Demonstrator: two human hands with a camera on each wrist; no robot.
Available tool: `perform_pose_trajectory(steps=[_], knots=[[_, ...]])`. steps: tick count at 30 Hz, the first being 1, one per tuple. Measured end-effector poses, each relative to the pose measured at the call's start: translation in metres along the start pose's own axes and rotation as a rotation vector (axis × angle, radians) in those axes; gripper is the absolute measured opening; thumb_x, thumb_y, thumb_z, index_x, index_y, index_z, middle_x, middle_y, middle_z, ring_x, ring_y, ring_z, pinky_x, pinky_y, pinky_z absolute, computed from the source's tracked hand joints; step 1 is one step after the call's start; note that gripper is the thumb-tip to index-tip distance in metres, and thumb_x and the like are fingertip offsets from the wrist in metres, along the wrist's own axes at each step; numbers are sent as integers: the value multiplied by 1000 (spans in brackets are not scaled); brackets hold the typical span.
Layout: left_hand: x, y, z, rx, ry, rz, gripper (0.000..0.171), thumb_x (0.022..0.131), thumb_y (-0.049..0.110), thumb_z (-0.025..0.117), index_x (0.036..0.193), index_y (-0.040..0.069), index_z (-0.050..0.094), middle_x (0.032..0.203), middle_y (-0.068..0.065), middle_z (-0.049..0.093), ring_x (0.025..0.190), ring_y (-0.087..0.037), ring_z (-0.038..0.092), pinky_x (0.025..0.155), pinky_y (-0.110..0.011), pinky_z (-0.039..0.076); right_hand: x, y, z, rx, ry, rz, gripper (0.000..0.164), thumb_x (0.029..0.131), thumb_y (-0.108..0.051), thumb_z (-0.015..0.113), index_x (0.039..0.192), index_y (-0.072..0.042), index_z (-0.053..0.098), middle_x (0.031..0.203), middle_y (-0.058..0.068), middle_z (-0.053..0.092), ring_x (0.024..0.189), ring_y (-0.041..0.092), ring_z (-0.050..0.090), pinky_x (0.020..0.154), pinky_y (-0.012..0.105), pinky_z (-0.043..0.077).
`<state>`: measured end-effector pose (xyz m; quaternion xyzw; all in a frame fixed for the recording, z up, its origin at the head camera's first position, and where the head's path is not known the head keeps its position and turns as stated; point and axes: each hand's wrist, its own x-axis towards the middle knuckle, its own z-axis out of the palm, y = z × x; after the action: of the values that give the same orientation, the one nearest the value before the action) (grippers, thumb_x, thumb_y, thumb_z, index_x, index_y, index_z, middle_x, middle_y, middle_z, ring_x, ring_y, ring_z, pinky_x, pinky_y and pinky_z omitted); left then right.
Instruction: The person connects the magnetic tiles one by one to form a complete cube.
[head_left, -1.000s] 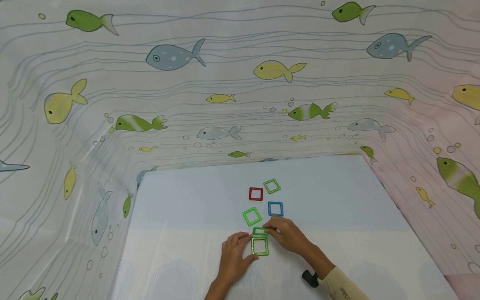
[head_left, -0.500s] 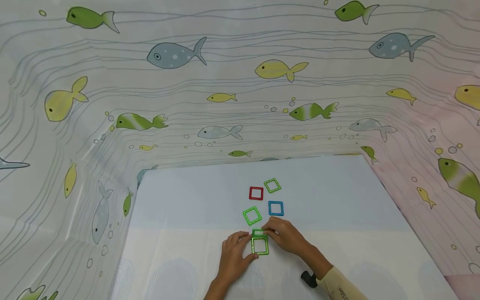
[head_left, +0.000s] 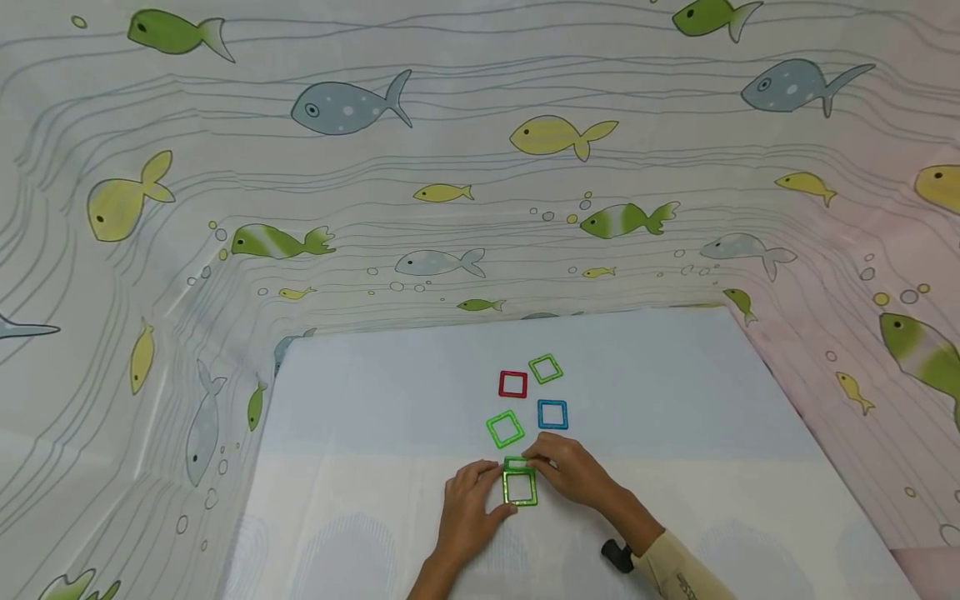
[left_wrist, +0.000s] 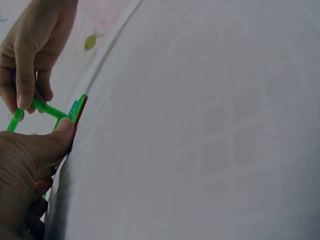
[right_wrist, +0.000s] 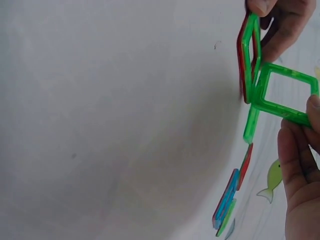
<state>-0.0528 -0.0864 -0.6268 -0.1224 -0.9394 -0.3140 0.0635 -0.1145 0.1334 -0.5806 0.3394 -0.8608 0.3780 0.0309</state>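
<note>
A green square magnetic tile lies flat near the front of the white table. My left hand holds it from the left, thumb at the near corner and fingers at the far corner. In the right wrist view, a red edge shows beneath this flat tile. My right hand pinches a second green square tile by its right side between thumb and fingers. That second tile stands upright, its lower edge meeting the flat tile's far edge. The right fingers hide part of its right side.
Beyond the hands lie a light green tile, a blue tile, a red tile and another green tile. A black object sits by the right wrist. A fish-patterned sheet walls in the table.
The right hand has brought the second green tile slightly nearer, closing the small gap to the flat tile, so their edges now meet. The left hand keeps its place.
</note>
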Motion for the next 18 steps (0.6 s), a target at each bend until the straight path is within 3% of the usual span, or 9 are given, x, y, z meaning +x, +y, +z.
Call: perform_pose_trajectory(steps=[8, 18], knots=[[0, -2, 2, 10, 1, -2, 66, 75, 44, 84, 132, 18, 64, 132, 7, 58, 129, -18, 49, 98, -40, 38, 0, 0, 2, -4, -11, 10, 17, 86, -5, 76, 102, -13, 74, 90, -6, 69, 79, 0, 57, 73, 19, 53], [2, 1, -1, 11, -27, -9, 68, 75, 44, 84, 134, 19, 61, 134, 7, 57, 129, -18, 48, 98, -40, 37, 1, -2, 0, 9, -31, 35, 16, 88, -10, 75, 103, -14, 75, 91, -5, 70, 82, 0, 59, 75, 20, 54]])
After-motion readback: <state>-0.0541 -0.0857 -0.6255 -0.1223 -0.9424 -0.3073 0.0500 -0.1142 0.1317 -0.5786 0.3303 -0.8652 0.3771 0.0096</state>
